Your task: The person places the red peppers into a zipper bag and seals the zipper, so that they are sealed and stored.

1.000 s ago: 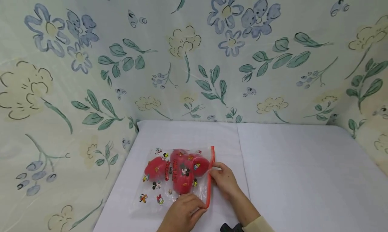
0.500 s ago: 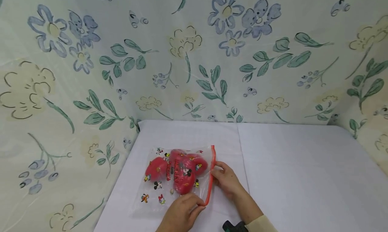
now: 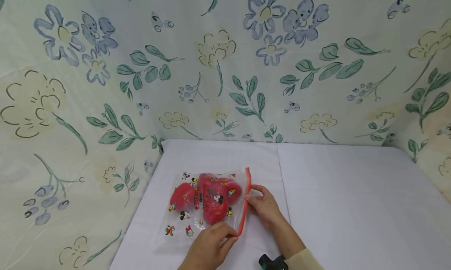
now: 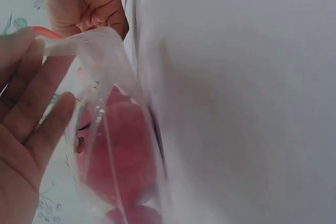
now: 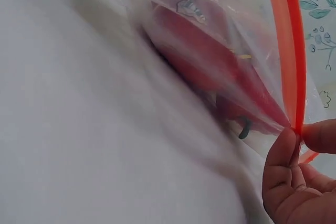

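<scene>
A clear plastic zip bag point(image 3: 193, 225) printed with cartoon figures lies on the white-covered table with several rounded red things point(image 3: 214, 213) inside. One of these has a short dark green stem point(image 5: 244, 128) in the right wrist view; their exact kind is unclear through the plastic. An orange-red zip strip point(image 3: 248, 180) runs along the bag's right edge. At the strip's near end, my left hand point(image 3: 208, 244) pinches the corner between thumb and fingers. Higher up, about mid-strip, my right hand point(image 3: 266, 207) pinches the strip with thumb and index finger point(image 5: 278, 156).
A black device point(image 3: 273, 263) sits by the right wrist at the bottom edge. White cloth point(image 3: 352, 207) with a seam covers the table. Floral fabric point(image 3: 225, 66) hangs behind and at both sides.
The strip's near end has shifted slightly up and left with my left hand. My right hand keeps its pinch at mid-strip and has moved very little. The view has shifted slightly.
</scene>
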`<state>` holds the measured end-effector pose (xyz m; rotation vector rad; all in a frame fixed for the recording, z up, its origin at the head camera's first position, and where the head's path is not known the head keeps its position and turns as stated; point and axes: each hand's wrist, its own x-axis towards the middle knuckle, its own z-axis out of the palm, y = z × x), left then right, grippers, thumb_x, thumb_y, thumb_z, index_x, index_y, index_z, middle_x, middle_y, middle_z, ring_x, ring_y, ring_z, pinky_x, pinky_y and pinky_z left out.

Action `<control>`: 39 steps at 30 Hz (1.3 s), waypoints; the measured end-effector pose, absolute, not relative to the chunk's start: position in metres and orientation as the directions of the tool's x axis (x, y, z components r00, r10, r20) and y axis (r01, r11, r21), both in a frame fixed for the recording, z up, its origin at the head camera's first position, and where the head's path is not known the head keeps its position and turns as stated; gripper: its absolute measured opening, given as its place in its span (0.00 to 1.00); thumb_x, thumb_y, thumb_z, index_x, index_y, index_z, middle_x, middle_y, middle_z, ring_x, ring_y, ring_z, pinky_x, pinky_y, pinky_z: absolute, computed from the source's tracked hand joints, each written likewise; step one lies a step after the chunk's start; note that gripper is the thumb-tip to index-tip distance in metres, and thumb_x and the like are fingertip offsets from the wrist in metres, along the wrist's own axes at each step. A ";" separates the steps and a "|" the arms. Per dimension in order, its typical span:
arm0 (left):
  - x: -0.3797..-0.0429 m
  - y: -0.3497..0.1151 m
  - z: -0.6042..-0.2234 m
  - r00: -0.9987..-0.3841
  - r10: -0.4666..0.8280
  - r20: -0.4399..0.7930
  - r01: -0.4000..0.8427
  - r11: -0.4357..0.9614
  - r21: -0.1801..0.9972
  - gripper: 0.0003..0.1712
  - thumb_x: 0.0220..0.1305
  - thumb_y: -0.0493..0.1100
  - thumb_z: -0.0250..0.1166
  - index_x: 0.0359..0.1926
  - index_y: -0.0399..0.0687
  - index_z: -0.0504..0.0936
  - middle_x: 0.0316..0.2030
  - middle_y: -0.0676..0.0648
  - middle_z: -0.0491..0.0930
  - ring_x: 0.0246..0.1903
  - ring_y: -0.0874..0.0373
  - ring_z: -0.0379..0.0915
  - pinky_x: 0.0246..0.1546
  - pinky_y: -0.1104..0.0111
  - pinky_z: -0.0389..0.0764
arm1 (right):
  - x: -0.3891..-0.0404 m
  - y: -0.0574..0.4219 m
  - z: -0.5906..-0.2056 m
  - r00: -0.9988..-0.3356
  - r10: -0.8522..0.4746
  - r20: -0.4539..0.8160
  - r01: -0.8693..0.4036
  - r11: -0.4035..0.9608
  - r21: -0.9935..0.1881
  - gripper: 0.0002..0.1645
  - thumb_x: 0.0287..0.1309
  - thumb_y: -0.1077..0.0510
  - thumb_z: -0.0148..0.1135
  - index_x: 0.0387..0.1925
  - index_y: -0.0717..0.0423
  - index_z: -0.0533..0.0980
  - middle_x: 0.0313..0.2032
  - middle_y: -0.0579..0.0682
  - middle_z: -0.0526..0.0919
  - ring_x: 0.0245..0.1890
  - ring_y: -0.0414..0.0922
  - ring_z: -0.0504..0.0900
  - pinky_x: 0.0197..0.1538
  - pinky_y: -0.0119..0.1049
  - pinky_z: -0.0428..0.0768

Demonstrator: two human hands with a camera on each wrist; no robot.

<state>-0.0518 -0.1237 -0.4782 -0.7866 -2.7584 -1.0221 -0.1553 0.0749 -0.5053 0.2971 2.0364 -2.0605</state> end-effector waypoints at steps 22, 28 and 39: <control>-0.080 -0.077 -0.485 -0.912 0.411 0.016 0.411 0.909 0.065 0.58 0.44 0.70 0.74 0.74 0.53 0.68 0.80 0.43 0.52 0.80 0.34 0.32 0.74 0.35 0.45 | -0.140 0.080 -0.510 -0.928 -0.042 -0.371 0.372 -0.021 -0.928 0.21 0.67 0.55 0.65 0.50 0.72 0.77 0.30 0.50 0.86 0.30 0.40 0.85 0.36 0.34 0.86; -0.076 -0.073 -0.481 -0.915 0.404 -0.011 0.401 0.911 0.095 0.41 0.58 0.64 0.67 0.69 0.50 0.74 0.78 0.39 0.58 0.79 0.31 0.34 0.74 0.33 0.46 | -0.141 0.079 -0.509 -0.943 0.013 -0.333 0.333 0.099 -0.938 0.16 0.66 0.58 0.65 0.45 0.69 0.80 0.31 0.53 0.84 0.28 0.41 0.84 0.36 0.36 0.86; -0.070 -0.079 -0.490 -0.852 0.486 0.193 0.513 0.850 0.122 0.42 0.58 0.58 0.71 0.72 0.52 0.71 0.75 0.46 0.65 0.79 0.40 0.48 0.72 0.35 0.53 | -0.137 0.082 -0.509 -0.913 -0.056 -0.405 0.408 -0.069 -0.910 0.20 0.70 0.54 0.60 0.46 0.71 0.78 0.27 0.46 0.84 0.27 0.37 0.82 0.34 0.31 0.82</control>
